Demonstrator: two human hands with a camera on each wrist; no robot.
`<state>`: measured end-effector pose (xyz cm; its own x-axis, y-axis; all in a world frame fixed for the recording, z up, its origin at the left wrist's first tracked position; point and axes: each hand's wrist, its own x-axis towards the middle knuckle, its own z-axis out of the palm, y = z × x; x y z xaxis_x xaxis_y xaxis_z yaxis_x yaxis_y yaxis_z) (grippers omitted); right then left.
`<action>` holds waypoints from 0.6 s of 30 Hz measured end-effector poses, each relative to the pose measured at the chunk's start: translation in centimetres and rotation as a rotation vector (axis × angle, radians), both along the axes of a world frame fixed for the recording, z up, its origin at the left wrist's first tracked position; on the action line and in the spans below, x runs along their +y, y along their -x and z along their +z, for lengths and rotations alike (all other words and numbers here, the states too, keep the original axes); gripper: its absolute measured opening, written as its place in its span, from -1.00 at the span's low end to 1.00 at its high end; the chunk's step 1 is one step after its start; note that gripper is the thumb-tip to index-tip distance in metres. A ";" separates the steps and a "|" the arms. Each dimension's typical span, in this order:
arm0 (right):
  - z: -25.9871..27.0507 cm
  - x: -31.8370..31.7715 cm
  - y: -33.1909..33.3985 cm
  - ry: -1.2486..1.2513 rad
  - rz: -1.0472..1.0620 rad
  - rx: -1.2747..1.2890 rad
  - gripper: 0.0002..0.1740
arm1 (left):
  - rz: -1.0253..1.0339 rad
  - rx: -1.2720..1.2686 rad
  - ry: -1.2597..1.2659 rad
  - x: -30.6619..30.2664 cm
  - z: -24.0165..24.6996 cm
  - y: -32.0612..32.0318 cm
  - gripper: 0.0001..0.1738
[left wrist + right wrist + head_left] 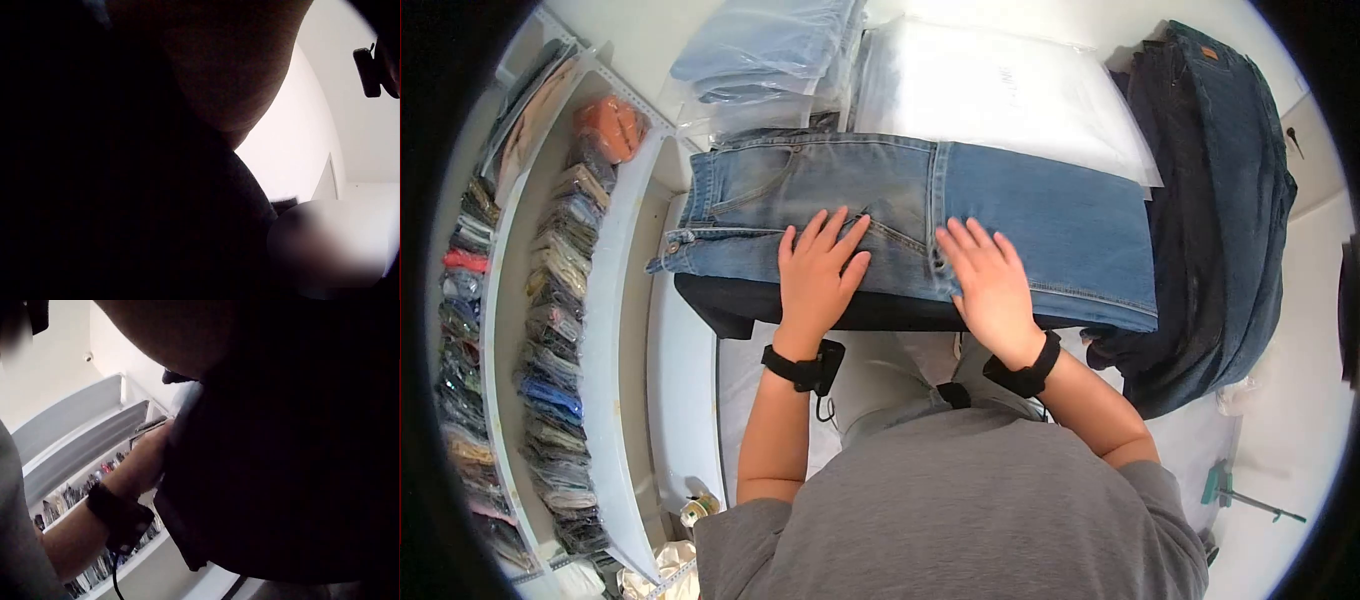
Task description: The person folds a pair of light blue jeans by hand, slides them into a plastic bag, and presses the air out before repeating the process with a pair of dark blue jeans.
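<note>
Folded jeans: the light-blue folded jeans (1040, 225) lie crosswise in front of the person, resting on a dark slab (720, 310) that shows under their near edge.
Left hand: the left hand (818, 275) lies flat on the jeans near their middle, fingers straight and spread, gripping nothing. The wide spread seems meant to press the layers down evenly.
Right hand: the right hand (992, 285) lies flat on the jeans just right of the seam, fingers straight and close together, holding nothing. It likely pins the fold.
Right of the jeans: a heap of dark jeans (1220, 200).
Beyond the jeans: clear bags (1000, 90), within reach.
Left of the jeans: shelves (615, 300) of packed clothes.
Wrist views: too dark to show the fingers.
</note>
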<state>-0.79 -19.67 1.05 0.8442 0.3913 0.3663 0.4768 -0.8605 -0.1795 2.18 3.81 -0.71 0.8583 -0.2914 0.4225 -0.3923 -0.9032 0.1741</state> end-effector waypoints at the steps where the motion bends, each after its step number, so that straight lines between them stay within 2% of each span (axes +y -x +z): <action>1: -0.9 0.1 0.0 0.048 0.019 0.033 -0.14 | -0.004 0.001 0.006 0.0 0.0 0.0 -0.54; 6: -1.0 -0.1 0.0 0.081 0.036 0.074 -0.14 | 0.004 0.011 0.000 0.1 0.2 0.2 -0.54; 11: 1.0 -3.8 2.0 0.074 0.031 0.166 -0.28 | 0.011 0.018 -0.065 0.0 -0.1 -0.3 -0.53; 14: 3.4 -9.6 3.2 0.090 -0.073 0.251 -0.35 | 0.007 0.004 -0.087 0.0 -0.2 -0.3 -0.52; 16: 3.8 -13.7 3.5 0.097 -0.318 0.167 -0.46 | -0.013 0.024 -0.078 0.0 -0.4 -0.4 -0.53; 18: 2.8 -17.6 4.3 0.250 -0.444 0.013 -0.54 | 0.013 -0.004 -0.104 0.1 -0.6 -0.4 -0.54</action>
